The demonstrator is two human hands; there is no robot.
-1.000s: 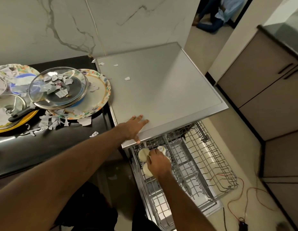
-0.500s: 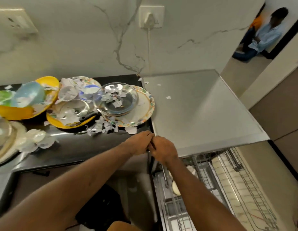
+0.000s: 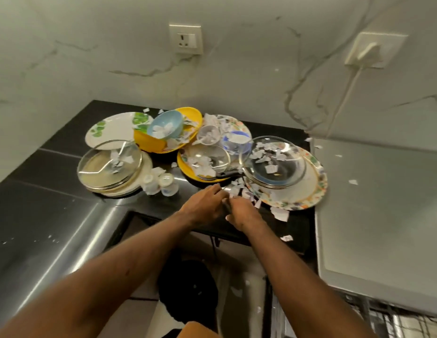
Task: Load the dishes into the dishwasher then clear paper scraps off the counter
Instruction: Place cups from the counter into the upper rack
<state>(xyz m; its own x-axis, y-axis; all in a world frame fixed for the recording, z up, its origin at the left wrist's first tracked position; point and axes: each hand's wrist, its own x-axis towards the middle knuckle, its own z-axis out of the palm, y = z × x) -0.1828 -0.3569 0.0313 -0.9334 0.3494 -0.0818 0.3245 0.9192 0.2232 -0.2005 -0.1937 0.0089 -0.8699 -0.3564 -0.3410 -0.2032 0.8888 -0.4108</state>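
Both hands have shifted left onto the black counter point(image 3: 54, 172): left hand point(image 3: 204, 207) and right hand point(image 3: 243, 214) meet among paper scraps point(image 3: 237, 191), just before the floral plate point(image 3: 312, 191) carrying a glass lid point(image 3: 273, 164). Can't tell either grip (fingers overlap, something dark between them). Lid looks fragile and slick, so lift the plate by its rim.

Middle of black counter point(image 3: 54, 191) crowded by dishes: leaf-print plate point(image 3: 110, 129), left glass lid point(image 3: 109, 164), small cups point(image 3: 161, 182), yellow bowl point(image 3: 149, 142), yellow plate point(image 3: 183, 165), right glass lid point(image 3: 273, 162) on floral plate point(image 3: 310, 191).
Narrow gap left between cups and yellow plate.
Paper scraps point(image 3: 237, 191) strewn before floral plate.
Free strip kept along counter front.
Dishwasher top point(image 3: 383, 203), right, mostly open.
Steel surface point(image 3: 41, 240), left, open.
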